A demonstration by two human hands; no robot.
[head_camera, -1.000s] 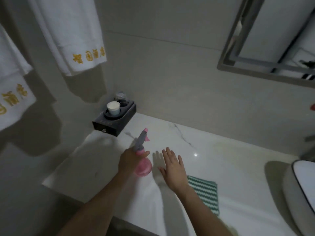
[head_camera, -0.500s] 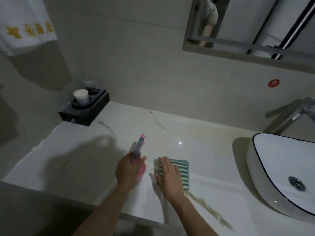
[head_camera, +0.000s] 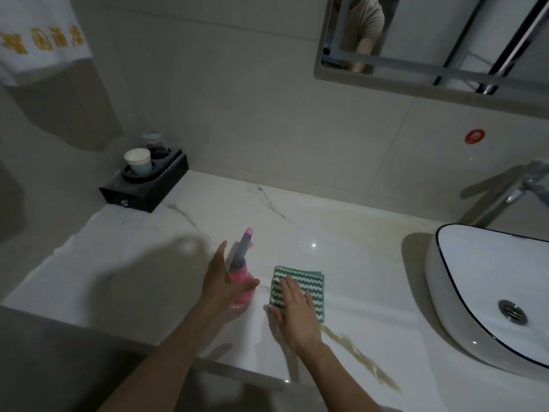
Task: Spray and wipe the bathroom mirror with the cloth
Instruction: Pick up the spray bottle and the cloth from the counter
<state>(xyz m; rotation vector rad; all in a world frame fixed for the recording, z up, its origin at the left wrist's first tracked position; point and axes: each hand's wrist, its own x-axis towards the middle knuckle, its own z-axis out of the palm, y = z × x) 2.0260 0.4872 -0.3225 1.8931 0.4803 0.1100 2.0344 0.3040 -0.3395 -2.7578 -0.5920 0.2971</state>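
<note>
A pink spray bottle with a grey nozzle stands upright on the white marble counter. My left hand is just left of it, fingers spread and thumb reaching across the bottle's front, not clasped around it. To the right of the bottle lies a folded green-and-white zigzag cloth. My right hand rests flat on the cloth's near left part, fingers extended, not pinching it. The mirror hangs on the wall at the upper right, above the counter.
A white basin with a dark rim sits at the right, under a chrome tap. A black holder with cups stands at the back left. A white towel hangs at the upper left. The counter's front edge runs near my forearms.
My left hand has loosened from the spray bottle and its fingers have spread. My right hand has slid from beside the bottle onto the cloth. The view has swung right toward the basin.
</note>
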